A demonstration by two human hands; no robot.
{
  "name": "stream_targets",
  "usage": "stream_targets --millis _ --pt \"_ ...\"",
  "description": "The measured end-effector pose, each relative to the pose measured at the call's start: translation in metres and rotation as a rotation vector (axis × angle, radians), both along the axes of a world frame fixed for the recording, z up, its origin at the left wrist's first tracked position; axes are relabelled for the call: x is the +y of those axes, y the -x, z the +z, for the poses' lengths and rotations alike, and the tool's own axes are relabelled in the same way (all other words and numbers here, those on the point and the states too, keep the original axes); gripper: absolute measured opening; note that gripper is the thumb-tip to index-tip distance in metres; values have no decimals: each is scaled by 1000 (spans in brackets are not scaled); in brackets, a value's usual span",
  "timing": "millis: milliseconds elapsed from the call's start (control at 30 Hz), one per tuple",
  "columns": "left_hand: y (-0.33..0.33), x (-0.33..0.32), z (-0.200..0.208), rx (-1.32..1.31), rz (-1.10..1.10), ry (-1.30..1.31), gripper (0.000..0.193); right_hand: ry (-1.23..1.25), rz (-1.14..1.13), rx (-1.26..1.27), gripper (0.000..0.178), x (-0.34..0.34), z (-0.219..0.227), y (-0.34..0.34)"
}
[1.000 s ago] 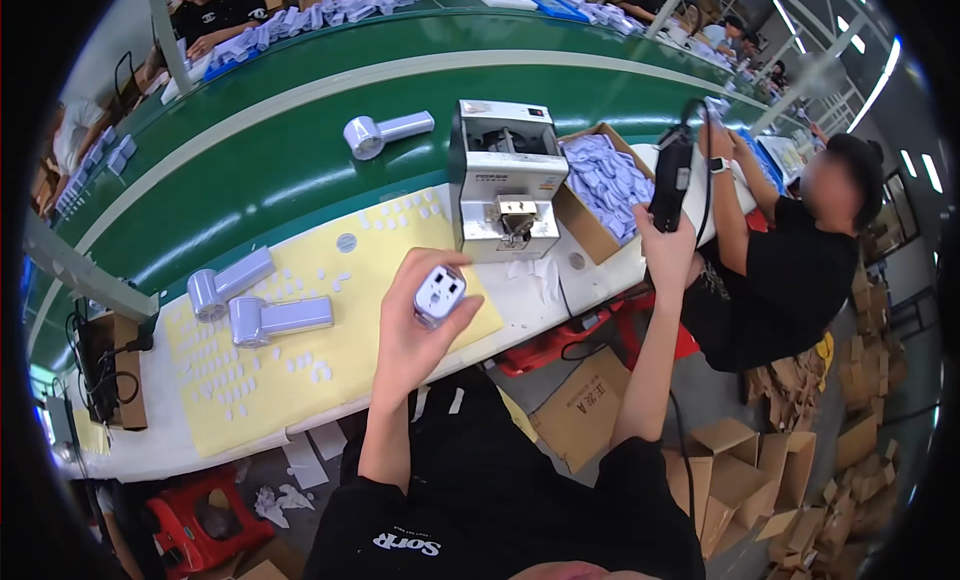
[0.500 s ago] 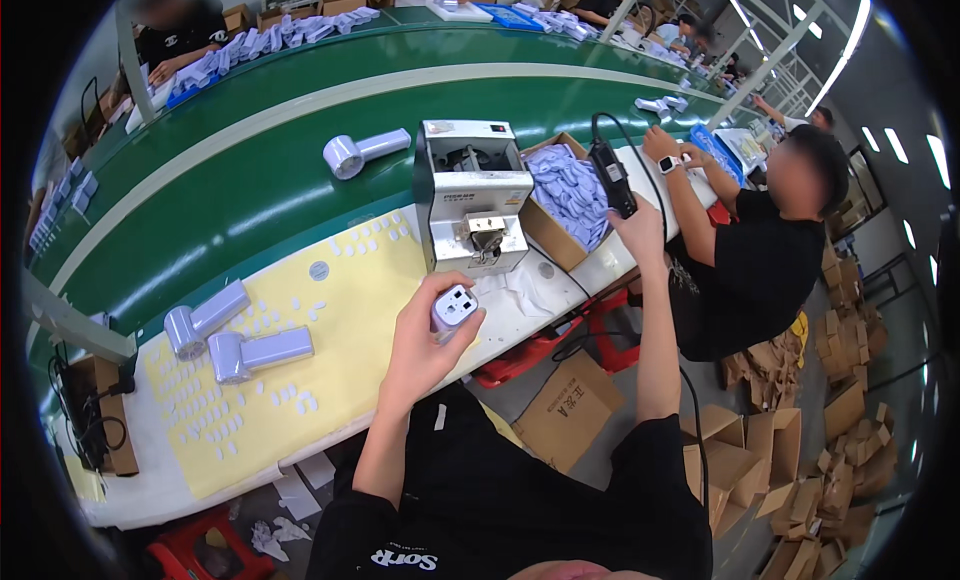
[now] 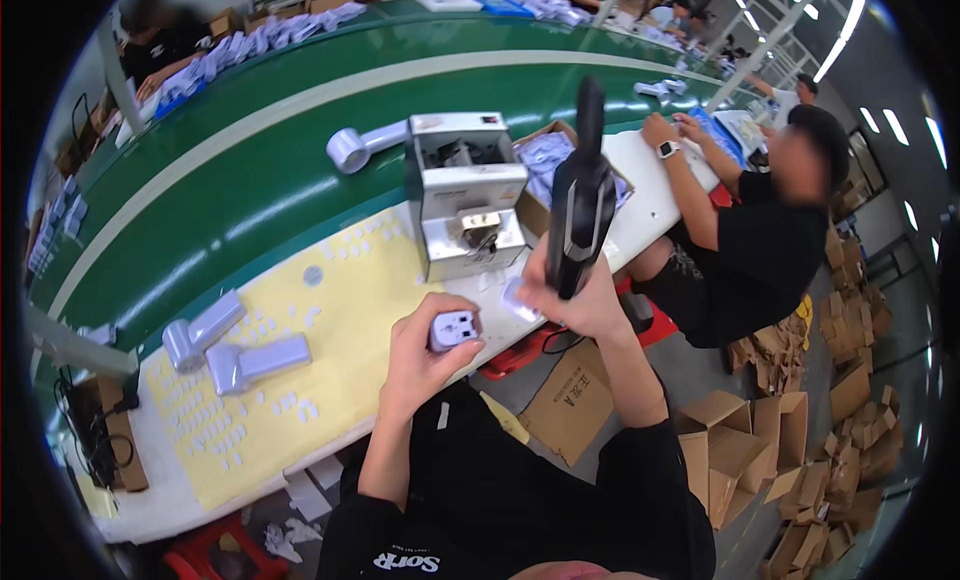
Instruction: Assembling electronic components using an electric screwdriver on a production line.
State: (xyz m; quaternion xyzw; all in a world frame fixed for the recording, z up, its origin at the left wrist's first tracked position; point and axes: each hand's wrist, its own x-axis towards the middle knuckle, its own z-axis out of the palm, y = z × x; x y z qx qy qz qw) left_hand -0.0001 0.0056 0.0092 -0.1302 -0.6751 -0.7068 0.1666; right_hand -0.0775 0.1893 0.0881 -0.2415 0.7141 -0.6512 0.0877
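Observation:
My left hand (image 3: pixel 418 352) is closed around a lilac plastic handle (image 3: pixel 455 329), its end with dark square slots turned up. To its right, my right hand (image 3: pixel 585 298) grips a black electric screwdriver (image 3: pixel 580 205), held upright with its far end raised. Thumb and fingers of that same hand also pinch a lilac plastic piece (image 3: pixel 517 296), blurred by motion, over the table edge. A silver screw feeder (image 3: pixel 465 195) stands just beyond my hands. Behind the screwdriver, a cardboard box (image 3: pixel 535 216) of lilac pieces is partly hidden.
Small white pads lie in rows on a yellow sheet (image 3: pixel 350 310), beside two lilac fan-shaped housings (image 3: pixel 262 362). Another housing (image 3: pixel 350 150) rests on the green conveyor (image 3: pixel 260 170). A co-worker (image 3: pixel 765 220) sits at right. Cardboard boxes (image 3: pixel 735 460) stand on the floor.
My right hand has come left and nearer from the box, with the screwdriver swung upright and a lilac piece now in its fingers. My left hand has lowered slightly, still holding the handle.

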Motion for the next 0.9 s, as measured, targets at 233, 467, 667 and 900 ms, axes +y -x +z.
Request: stream_targets --millis 233,467,667,900 --pt "-5 -15 11 38 -100 56 48 -131 224 89 24 -20 -2 -23" --pt "-8 -25 5 95 -196 326 62 -441 253 50 39 -35 13 -27" --pt "-14 -23 4 151 -148 373 58 -548 270 26 41 -42 26 -30" --pt "-3 -2 2 71 -74 33 52 -95 210 -39 38 -23 -13 -11"
